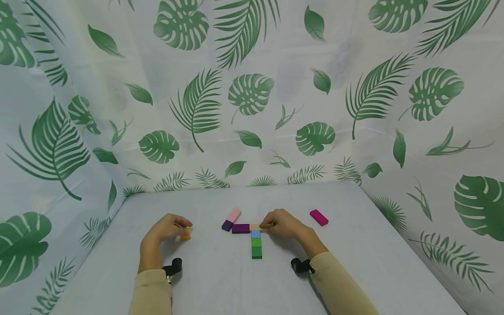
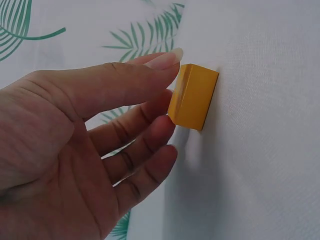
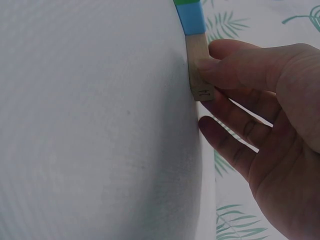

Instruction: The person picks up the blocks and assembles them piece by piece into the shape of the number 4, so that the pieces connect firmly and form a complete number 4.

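Beige-sleeved right hand point(image 1: 281, 223); well apart at nine o'clock, left hand point(image 1: 169, 228). Pinching, on the right, a wooden block point(image 3: 197, 47) at twelve o'clock from the blue block point(image 1: 255, 234); on the left, a yellow block point(image 2: 198, 97). Probably light, stiff, smooth; best gripped by long sides.

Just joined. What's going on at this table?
A person's left hand pinches a yellow rectangular block. The right hand pinches a bare wooden rectangular block at the far end of a row of blue and green blocks, beside a dark purple rectangular block. A magenta rectangular block lies apart on the right.
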A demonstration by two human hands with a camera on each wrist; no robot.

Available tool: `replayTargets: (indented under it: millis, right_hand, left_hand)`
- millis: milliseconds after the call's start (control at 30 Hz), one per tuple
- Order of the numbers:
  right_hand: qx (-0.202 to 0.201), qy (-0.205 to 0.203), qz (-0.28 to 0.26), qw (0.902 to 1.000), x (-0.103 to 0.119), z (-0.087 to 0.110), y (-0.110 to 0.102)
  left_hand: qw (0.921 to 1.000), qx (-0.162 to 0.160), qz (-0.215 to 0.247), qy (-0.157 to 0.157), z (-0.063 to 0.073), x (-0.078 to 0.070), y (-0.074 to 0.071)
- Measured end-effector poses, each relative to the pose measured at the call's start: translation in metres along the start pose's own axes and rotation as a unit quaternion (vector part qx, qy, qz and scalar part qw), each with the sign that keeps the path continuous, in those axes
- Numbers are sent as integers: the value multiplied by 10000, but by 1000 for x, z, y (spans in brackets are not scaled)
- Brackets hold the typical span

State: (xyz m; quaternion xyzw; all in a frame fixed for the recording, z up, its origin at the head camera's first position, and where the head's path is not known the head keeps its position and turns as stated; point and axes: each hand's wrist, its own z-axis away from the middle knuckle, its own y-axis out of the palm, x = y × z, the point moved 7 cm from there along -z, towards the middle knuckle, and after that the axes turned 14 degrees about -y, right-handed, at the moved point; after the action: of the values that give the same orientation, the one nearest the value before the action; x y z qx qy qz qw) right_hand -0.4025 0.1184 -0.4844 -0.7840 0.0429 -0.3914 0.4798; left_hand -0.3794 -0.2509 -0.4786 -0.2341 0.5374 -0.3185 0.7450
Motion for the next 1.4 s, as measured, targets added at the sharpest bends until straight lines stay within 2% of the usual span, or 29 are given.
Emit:
replayTargets:
  millis: [167,600,867,1167,1400]
  right_hand:
    - [-20,11,-25,10000,-1,1,-1]
    - [-2,0,-47,10000,-2,0,0]
    - [18,6,-71,10000,-1,2,0]
    - [38,76,-38,10000,-1,1,1]
    - [50,44,23,10000,-1,0,0]
  left_hand:
    - [9999,113,83,-54,1,3,-1]
    - [9993,40,-17,-374,0,6,-1]
    - [9992,-41,-113,-387,-2,8,-1]
    - [9994,-86,-18,-346,-4,9,1]
    - [9988,-259,102,-405,-6,4,3]
